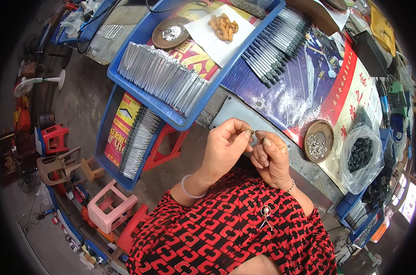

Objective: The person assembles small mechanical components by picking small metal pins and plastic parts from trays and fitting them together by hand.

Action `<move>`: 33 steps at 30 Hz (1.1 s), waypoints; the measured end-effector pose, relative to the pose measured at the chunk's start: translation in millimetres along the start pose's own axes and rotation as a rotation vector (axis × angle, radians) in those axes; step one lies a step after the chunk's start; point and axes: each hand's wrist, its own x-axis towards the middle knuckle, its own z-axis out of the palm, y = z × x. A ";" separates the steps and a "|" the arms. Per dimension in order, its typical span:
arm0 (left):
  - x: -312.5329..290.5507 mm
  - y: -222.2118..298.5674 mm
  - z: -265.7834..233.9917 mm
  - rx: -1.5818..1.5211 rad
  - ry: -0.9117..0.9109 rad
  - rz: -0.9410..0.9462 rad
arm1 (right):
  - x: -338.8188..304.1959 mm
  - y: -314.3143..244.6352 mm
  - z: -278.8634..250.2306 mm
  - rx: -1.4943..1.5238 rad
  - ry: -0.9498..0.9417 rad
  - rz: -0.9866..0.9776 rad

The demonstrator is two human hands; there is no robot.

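our left hand (227, 144) and right hand (273, 156) nearly meeting, fingertips bunched, can't tell if they grip anything, grey plate (235, 111) just beyond, bowl (321, 125) of silver bits (316, 146) to our right

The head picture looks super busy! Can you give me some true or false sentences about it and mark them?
1. The left hand and right hand are far apart. False: their fingertips are close together.
2. A pale bangle is on the left wrist. True.
3. The long silvery strips are in a red tray. False: their tray is blue.
4. A round brown bowl holds small shiny pieces. True.
5. The bag of black pieces is see-through. True.
6. The stool at lower left is green. False: it's pink.
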 end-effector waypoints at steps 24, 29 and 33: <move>3.3 7.4 -0.7 0.734 0.002 0.504 | 1.7 -0.7 -1.9 -0.276 0.123 -0.100; 4.2 9.5 3.5 0.657 -0.008 0.352 | -2.5 -0.2 -4.0 -0.547 0.127 -0.201; 2.4 4.7 8.6 0.687 0.016 0.363 | -2.5 3.2 -4.5 -0.625 0.113 -0.288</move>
